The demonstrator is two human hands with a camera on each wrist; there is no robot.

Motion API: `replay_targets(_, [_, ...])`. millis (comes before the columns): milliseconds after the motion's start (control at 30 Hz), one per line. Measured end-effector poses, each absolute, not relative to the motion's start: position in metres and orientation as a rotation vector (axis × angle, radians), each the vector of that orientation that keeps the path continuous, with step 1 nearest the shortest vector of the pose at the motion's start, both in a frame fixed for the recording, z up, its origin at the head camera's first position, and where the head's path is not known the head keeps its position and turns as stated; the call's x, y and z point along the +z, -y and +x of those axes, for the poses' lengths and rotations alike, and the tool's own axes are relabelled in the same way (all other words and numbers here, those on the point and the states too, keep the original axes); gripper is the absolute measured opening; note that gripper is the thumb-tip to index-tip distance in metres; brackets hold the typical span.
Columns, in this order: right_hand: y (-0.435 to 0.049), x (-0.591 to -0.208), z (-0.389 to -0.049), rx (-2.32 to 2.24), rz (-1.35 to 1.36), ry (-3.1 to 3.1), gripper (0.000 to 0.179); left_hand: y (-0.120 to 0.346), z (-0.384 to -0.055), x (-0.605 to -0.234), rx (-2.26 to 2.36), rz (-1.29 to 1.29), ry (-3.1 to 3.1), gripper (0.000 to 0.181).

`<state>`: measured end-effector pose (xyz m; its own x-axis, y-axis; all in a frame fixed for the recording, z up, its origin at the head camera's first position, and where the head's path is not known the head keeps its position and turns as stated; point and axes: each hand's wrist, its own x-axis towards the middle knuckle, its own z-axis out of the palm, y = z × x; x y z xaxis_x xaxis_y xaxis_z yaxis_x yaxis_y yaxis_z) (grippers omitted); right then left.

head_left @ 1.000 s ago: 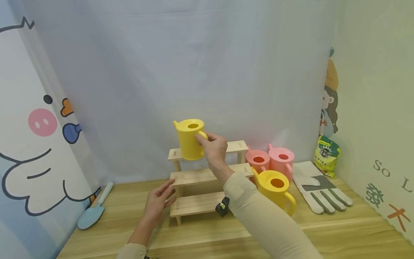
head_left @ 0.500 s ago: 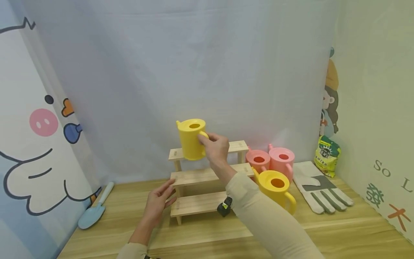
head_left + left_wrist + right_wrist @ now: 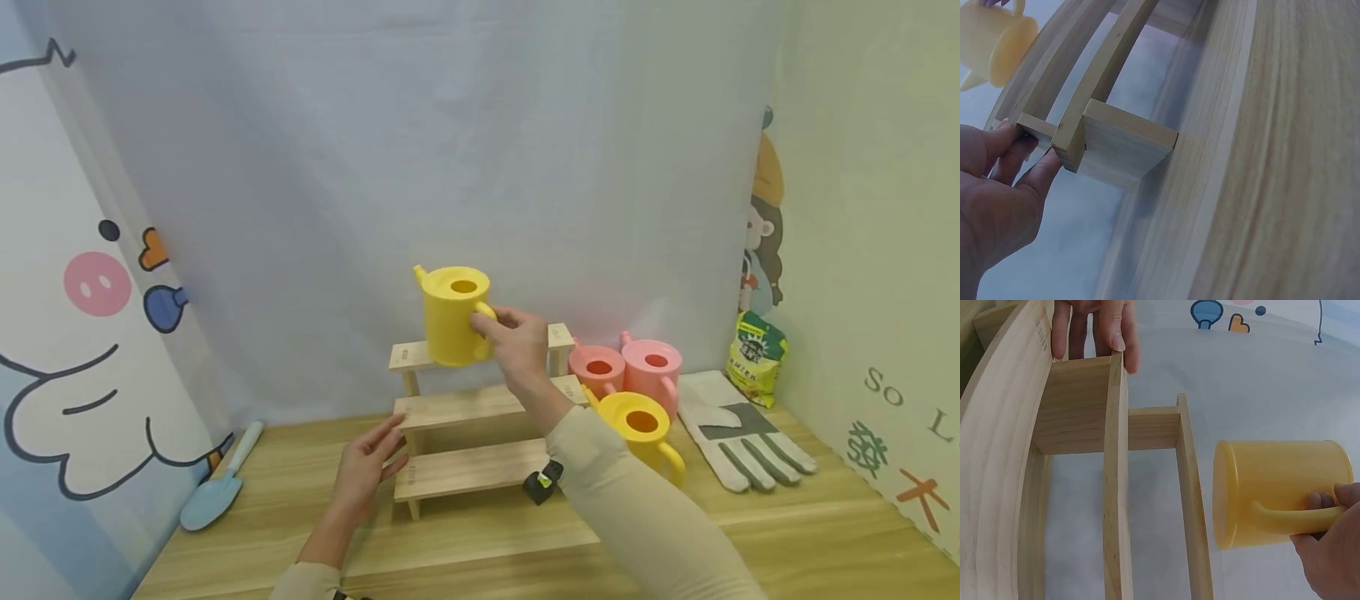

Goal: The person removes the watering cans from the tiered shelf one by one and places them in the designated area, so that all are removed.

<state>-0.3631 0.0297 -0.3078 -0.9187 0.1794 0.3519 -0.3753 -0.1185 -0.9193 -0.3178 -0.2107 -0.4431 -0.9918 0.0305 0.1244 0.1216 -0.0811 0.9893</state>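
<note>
My right hand [image 3: 517, 346] grips the handle of a yellow watering can [image 3: 453, 321], held upright with its spout pointing left. In the right wrist view, a gap shows between the can's base [image 3: 1225, 494] and the top board [image 3: 1191, 500] of the three-step wooden stand. At the stand's left end is my left hand [image 3: 363, 471], its fairly straight fingers touching the ends of the boards, as the left wrist view shows with the fingers [image 3: 1038, 178]. The middle step [image 3: 457, 406] and the bottom step [image 3: 468, 468] are bare where visible.
Right of the stand are a second yellow watering can [image 3: 637, 417] and two pink ones, a coral-pink can [image 3: 592, 362] and a lighter can [image 3: 652, 358]. Beyond lie work gloves [image 3: 738, 433] and a green-yellow packet [image 3: 757, 358]. A light-blue trowel [image 3: 217, 492] lies at far left.
My right hand has carried the yellow watering can a little to the right and slightly upward over the stand. The left hand has stayed at the stand's left end.
</note>
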Motion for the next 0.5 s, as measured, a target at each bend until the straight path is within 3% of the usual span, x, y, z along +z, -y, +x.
replay_targets(500, [-0.061,-0.299,-0.346,2.12,0.17,1.73,0.03,0.211,-0.319,-0.443,-2.252,-0.173,2.094,0.041])
